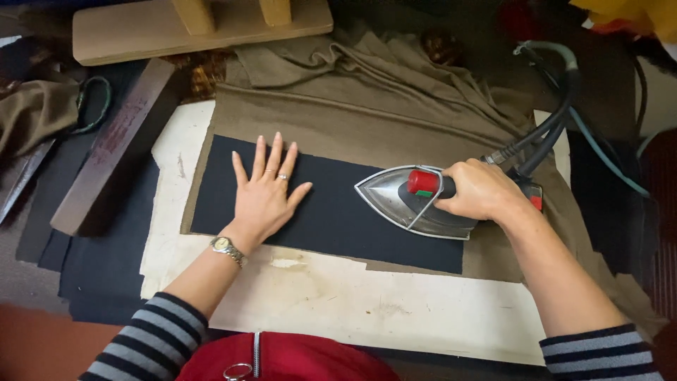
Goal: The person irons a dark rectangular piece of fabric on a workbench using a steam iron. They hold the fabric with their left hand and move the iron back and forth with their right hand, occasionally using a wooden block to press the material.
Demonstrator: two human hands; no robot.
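My left hand (266, 190) lies flat, fingers spread, on a black rectangular fabric strip (331, 219). The strip rests on olive-brown cloth (367, 113) spread over a worn white pressing pad (381, 303). My right hand (479, 190) grips the handle of a metal steam iron (402, 197) with a red knob. The iron's pointed tip faces left, toward my left hand, and its soleplate sits on the right part of the black strip. A watch is on my left wrist, rings on the fingers.
Dark hoses and a cord (550, 127) run from the iron's back toward the upper right. A long dark wooden block (113, 148) lies at left beside scissors (28, 169). A pale wooden board (190, 28) sits at the top. Black fabric pieces (99, 261) lie at lower left.
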